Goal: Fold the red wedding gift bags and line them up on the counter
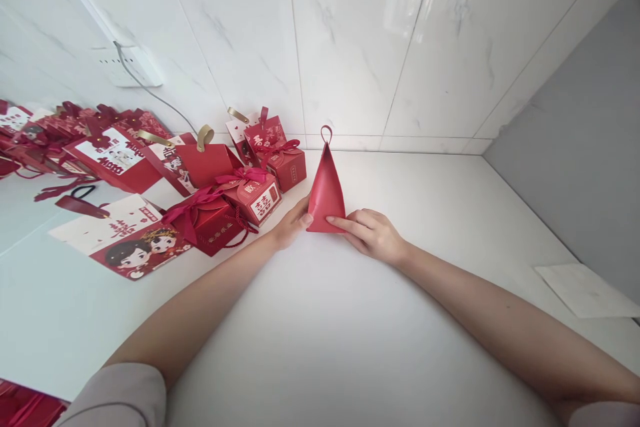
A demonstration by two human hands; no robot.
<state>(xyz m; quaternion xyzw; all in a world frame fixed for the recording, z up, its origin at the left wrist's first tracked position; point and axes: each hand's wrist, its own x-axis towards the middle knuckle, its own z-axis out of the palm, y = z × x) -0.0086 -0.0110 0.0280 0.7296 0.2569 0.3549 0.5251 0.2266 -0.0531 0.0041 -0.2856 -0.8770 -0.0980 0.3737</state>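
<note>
Upright on the white tabletop stands a red triangular gift box (pixel 327 193), its tapered side facing me and a small dark red loop handle at its peak. My left hand (pixel 294 221) grips its left side, with the thumb at the lower left corner and the other fingers mostly hidden behind. On the other side, my right hand (pixel 373 233) holds the lower right corner, its index finger lying across the front near the bottom edge. The far faces of the box are hidden from me.
Left of my hands stand red gift boxes with ribbons (pixel 253 195), a larger red box with a gold handle (pixel 210 163) and a flat printed box with two cartoon figures (pixel 140 250). More red packages (pixel 107 153) crowd the far left. A white sheet (pixel 585 288) lies at right.
</note>
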